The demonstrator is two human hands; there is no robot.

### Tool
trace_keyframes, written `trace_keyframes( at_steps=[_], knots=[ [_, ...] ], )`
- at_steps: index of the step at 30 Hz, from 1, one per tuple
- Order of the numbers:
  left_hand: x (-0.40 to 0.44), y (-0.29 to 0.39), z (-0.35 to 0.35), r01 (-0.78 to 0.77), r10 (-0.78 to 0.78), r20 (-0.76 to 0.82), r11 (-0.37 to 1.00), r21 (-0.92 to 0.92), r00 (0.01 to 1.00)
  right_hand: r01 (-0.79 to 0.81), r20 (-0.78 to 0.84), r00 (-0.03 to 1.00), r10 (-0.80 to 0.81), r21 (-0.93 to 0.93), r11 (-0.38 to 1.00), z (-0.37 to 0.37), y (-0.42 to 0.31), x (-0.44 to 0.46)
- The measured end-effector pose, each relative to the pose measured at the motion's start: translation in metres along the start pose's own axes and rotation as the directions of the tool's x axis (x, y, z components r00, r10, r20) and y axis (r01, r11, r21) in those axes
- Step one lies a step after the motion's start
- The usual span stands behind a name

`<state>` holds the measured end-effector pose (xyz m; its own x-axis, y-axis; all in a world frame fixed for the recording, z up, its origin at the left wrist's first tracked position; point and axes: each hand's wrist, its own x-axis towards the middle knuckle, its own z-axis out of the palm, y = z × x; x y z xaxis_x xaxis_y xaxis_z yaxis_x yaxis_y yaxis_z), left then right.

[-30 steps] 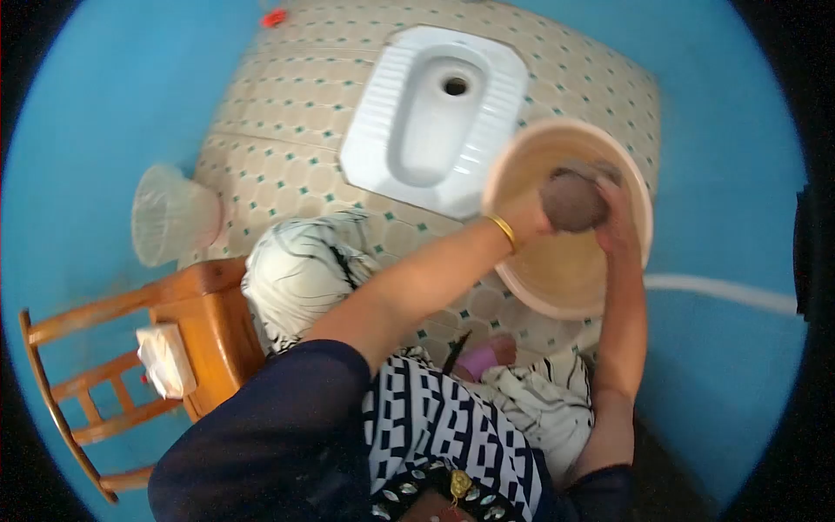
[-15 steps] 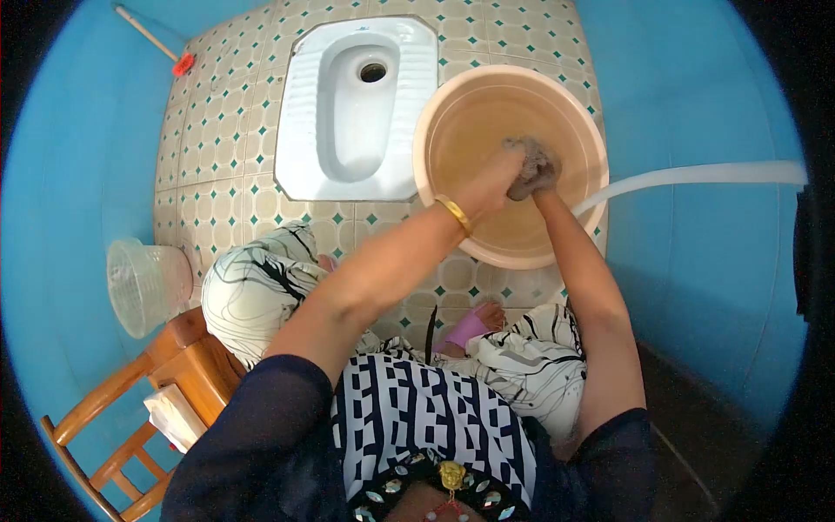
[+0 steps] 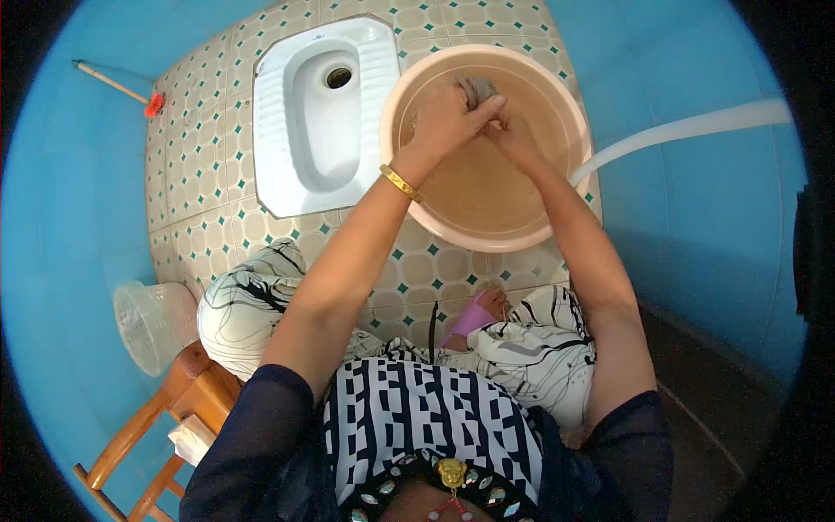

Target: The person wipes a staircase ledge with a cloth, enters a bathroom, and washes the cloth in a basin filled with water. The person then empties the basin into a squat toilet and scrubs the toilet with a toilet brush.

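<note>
One grey cloth (image 3: 477,89) over the plastic washbasin (image 3: 496,54), clenched in left hand (image 3: 445,120); right hand (image 3: 515,143) alongside, grip hidden, cannot tell; likely rinsing or wringing; next move calls for firm two-handed hold

The cloth (image 3: 477,90) is grey-brown, the water (image 3: 478,191) cloudy tan, the basin (image 3: 491,244) pale peach. My bracelet (image 3: 401,184) is gold, my sleeves (image 3: 252,426) navy, my blouse front (image 3: 435,400) black-and-white blocks, my trousers (image 3: 239,304) white with wavy black lines. Beige floor tiles (image 3: 196,174) carry green diamonds; the walls (image 3: 70,217) are blue.
</note>
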<state>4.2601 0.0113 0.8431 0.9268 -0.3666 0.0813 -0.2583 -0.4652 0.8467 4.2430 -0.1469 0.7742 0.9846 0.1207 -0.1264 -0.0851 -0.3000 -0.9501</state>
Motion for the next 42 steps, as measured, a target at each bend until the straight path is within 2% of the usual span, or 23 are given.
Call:
trace_keyframes(
  at_steps=[2,4,5,7,8,11,14,15,16,17,19,21,22,23,24,25,26,29,31,35,37,41,42],
  knots=[
    [-0.002,0.007,-0.013,0.030,-0.031,-0.049,0.999,-0.032,0.998,0.068,0.064,0.996,-0.066,-0.031,0.997,-0.010,-0.013,0.004],
    [0.000,0.011,-0.024,0.060,-0.070,-0.113,0.994,-0.091,0.991,0.038,-0.198,0.979,0.052,0.424,0.905,-0.028,-0.036,0.003],
    [0.002,0.003,-0.027,0.060,-0.070,-0.110,0.994,-0.092,0.992,0.036,-0.200,0.978,0.055,0.424,0.905,-0.038,-0.043,0.004],
    [0.006,-0.018,-0.028,0.115,-0.136,-0.039,0.932,-0.343,0.990,0.184,-0.333,0.919,0.209,0.834,0.521,-0.058,-0.053,0.008],
    [0.006,-0.022,-0.029,0.137,-0.166,-0.048,0.917,-0.375,0.985,0.188,-0.337,0.918,0.207,0.832,0.522,-0.065,-0.059,0.006],
    [0.004,-0.024,-0.029,0.227,-0.250,-0.261,0.967,-0.115,0.933,0.299,-0.423,0.894,0.148,0.808,0.508,-0.069,-0.070,0.000],
    [-0.003,-0.013,-0.024,0.295,-0.270,-0.259,0.953,0.065,0.927,0.320,-0.499,0.866,0.031,0.601,0.732,-0.065,-0.066,-0.002],
    [-0.006,-0.027,-0.017,0.297,-0.271,-0.259,0.953,0.065,0.927,0.069,-0.405,0.914,-0.002,0.150,0.986,-0.066,-0.055,-0.003],
    [-0.011,-0.048,-0.005,0.080,-0.062,-0.082,0.965,0.248,0.995,-0.148,-0.304,0.952,0.028,-0.378,0.914,-0.065,-0.042,-0.004],
    [-0.015,-0.065,0.006,-0.165,0.124,0.132,0.911,0.378,0.984,-0.150,-0.303,0.953,0.031,-0.376,0.914,-0.059,-0.024,-0.008],
    [-0.030,-0.074,0.019,-0.146,0.059,0.216,0.900,0.410,0.975,-0.153,0.004,0.943,0.334,-0.883,0.444,-0.050,0.006,-0.015],
    [-0.029,-0.074,0.024,-0.129,-0.008,0.293,0.886,0.445,0.956,-0.269,-0.128,0.939,0.320,-0.853,0.447,-0.047,-0.015,-0.013],
    [-0.024,-0.073,0.027,0.087,-0.154,0.231,0.957,0.277,0.961,-0.381,-0.258,0.915,0.310,-0.805,0.454,-0.045,-0.023,-0.013],
    [-0.022,-0.072,0.031,0.295,-0.307,0.200,0.952,0.088,0.931,-0.384,-0.260,0.914,0.313,-0.802,0.457,-0.046,-0.013,-0.010],
    [-0.024,-0.067,0.034,0.292,-0.305,0.206,0.952,0.092,0.930,-0.214,-0.181,0.977,0.115,-0.792,0.572,-0.049,0.009,-0.004],
    [-0.028,-0.061,0.035,0.454,-0.371,0.286,0.827,-0.330,0.883,-0.022,-0.115,0.988,-0.103,-0.765,0.643,-0.048,0.030,-0.001],
    [-0.030,-0.055,0.036,0.544,-0.387,0.387,0.512,-0.664,0.837,-0.021,-0.120,0.987,-0.111,-0.767,0.642,-0.029,0.048,-0.006],
    [-0.043,-0.069,0.060,0.626,-0.535,0.389,0.385,-0.678,0.750,-0.158,-0.258,0.942,-0.215,-0.906,0.393,0.024,0.072,-0.027],
    [-0.042,-0.111,0.094,0.611,-0.532,0.395,0.323,-0.723,0.749,-0.062,-0.003,0.996,0.090,-0.748,0.660,0.024,0.067,-0.029],
    [-0.044,-0.109,0.092,0.688,-0.608,0.474,0.171,-0.705,0.637,-0.159,0.074,0.965,0.252,-0.600,0.784,0.007,0.050,-0.016],
    [-0.046,-0.100,0.084,0.770,-0.597,0.609,0.024,-0.637,0.522,-0.393,-0.384,0.910,0.158,-0.674,0.626,0.010,0.049,-0.013],
    [-0.045,-0.040,0.049,0.830,-0.550,0.746,-0.157,-0.534,0.376,-0.339,-0.448,0.894,0.021,-0.643,0.686,0.033,0.082,-0.009],
    [-0.043,-0.028,0.042,0.834,-0.537,0.770,-0.201,-0.514,0.345,-0.353,-0.356,0.897,0.264,-0.216,0.910,0.042,0.061,-0.014]
  ],
)
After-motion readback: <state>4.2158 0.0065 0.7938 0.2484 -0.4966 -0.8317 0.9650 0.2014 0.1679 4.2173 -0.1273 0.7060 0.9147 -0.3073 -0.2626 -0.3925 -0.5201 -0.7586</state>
